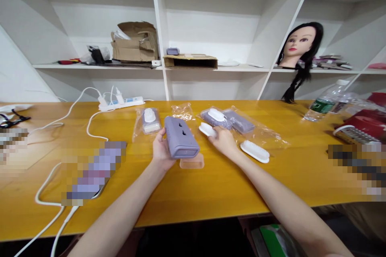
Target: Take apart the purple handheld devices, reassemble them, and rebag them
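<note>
We have the left hand point(161, 151) closed round a lilac plastic case point(181, 138), long axis at 11 o'clock, and the right hand's fingers point(214, 133) on a white oval piece point(206, 129) at its 2 o'clock (their grip unclear to us).

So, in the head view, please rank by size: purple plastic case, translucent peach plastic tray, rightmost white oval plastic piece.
1. Purple plastic case, largest.
2. Rightmost white oval plastic piece and translucent peach plastic tray look alike; I cannot rank them.
</note>
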Demonstrator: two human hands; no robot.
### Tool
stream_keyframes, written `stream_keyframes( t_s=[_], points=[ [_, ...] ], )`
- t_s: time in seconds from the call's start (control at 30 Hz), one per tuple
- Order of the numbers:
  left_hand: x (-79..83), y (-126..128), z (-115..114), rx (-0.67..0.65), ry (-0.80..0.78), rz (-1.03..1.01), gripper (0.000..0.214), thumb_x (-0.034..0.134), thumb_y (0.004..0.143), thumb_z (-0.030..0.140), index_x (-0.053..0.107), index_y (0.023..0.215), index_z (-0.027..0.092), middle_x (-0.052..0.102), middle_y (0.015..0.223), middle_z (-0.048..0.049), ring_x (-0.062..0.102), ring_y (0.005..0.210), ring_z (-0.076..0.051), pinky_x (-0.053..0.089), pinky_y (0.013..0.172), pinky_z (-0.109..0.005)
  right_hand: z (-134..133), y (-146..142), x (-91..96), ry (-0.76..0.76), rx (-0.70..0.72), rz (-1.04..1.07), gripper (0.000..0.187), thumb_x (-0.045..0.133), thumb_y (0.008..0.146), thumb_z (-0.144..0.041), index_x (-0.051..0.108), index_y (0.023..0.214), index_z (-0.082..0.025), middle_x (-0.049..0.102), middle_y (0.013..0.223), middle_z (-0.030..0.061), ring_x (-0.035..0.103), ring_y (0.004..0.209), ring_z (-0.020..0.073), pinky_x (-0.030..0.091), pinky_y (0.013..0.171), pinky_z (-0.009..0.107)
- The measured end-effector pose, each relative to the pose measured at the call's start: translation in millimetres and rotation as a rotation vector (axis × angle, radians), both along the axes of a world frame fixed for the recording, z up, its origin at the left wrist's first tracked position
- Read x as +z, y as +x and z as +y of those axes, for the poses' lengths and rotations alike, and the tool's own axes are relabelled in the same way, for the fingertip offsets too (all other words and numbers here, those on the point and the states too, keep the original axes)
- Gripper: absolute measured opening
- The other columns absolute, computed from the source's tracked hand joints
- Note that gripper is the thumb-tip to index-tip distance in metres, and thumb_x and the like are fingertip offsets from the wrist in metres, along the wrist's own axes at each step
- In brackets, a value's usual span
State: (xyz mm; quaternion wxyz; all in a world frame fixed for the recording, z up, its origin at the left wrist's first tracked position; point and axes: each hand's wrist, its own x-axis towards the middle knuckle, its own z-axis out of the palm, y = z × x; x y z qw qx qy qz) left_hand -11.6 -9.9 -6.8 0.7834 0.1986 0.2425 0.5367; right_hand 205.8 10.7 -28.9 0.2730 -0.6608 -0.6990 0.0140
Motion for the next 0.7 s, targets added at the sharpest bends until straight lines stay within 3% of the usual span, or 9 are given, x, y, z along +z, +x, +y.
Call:
stream_keyframes(
  t_s=[0.13,0.27,0.43,0.6,0.7],
  points=[
    [3.7,7,-6,0.055,0.048,0.045,0.057,0.038,0.089,0.05,0.055,0.127,0.01,0.07,0.106,-0.0167,0.07,0.084,-0.03,0.054,0.079,-0.047,-14,-9,17.6,0.07,0.041,0.196,0.038,0.049,0.086,-0.037,0.058,0.112,-0.012,0.07,0.098,0.0093,0.065,0.083,0.021,0.05,0.073,0.033],
    [3.4,15,-15,0.125,0.075,0.08,0.054,0.04,0.09,0.051,0.059,0.121,0.011,0.072,0.102,-0.0148,0.07,0.087,-0.029,0.055,0.081,-0.045,-46,-37,26.5,0.14,0.281,0.622,0.032,0.062,0.076,-0.04,0.061,0.099,-0.017,0.069,0.091,0.0048,0.061,0.077,0.018,0.048,0.066,0.03],
    [-1.4,22,-23,0.167,0.112,0.074,0.05,0.045,0.087,0.051,0.062,0.115,0.013,0.073,0.098,-0.0137,0.067,0.1,-0.032,0.052,0.09,-0.043,-69,-58,24.9,0.188,0.282,0.497,0.035,0.074,0.063,-0.035,0.054,0.088,-0.022,0.062,0.084,0.0011,0.054,0.072,0.0167,0.044,0.064,0.029],
    [-1.9,21,-27,0.14,0.102,0.122,0.048,0.046,0.086,0.05,0.066,0.104,0.01,0.074,0.092,-0.0159,0.067,0.1,-0.034,0.053,0.089,-0.045,-68,-53,20.7,0.134,0.425,0.486,0.024,0.062,0.078,-0.038,0.047,0.088,-0.023,0.053,0.071,-0.0023,0.048,0.06,0.0129,0.038,0.056,0.026],
    [0.2,22,-28,0.123,0.086,0.158,0.047,0.045,0.087,0.049,0.067,0.101,0.01,0.074,0.09,-0.0158,0.068,0.097,-0.034,0.054,0.087,-0.046,-67,-52,16.7,0.127,0.441,0.494,0.025,0.061,0.079,-0.039,0.046,0.09,-0.023,0.053,0.072,-0.0025,0.048,0.059,0.0124,0.038,0.056,0.026]
  ],
)
